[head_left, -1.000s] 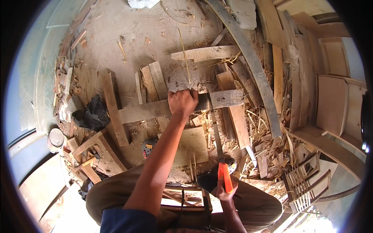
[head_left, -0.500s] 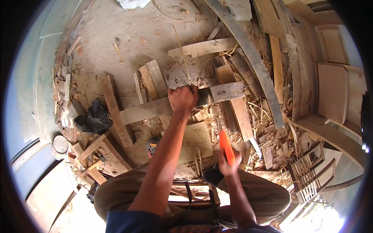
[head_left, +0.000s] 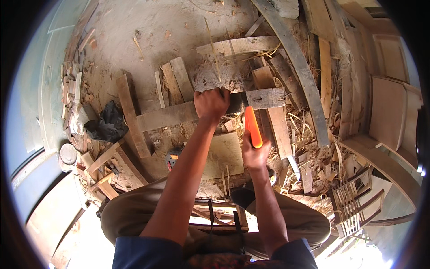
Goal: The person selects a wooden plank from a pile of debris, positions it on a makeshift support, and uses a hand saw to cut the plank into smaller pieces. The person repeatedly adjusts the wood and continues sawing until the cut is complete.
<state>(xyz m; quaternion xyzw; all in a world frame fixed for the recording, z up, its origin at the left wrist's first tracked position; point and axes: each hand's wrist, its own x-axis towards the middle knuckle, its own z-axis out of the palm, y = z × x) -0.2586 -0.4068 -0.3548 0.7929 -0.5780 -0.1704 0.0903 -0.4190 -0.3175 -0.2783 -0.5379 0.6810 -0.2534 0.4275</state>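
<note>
Now the right hand (head_left: 256, 154), just below and right of centre frame, wraps tightly round an orange-handled saw (head_left: 253, 128), the handle's upper end right at the near edge of the plank (head_left: 168, 116) lying across mid-frame. Up at centre, the left hand (head_left: 212, 104) is clenched over that plank, fingertips hidden. Looks like a sawing stroke, blade hard to make out; next move likely calls for a straight pull, plank pinned.
</note>
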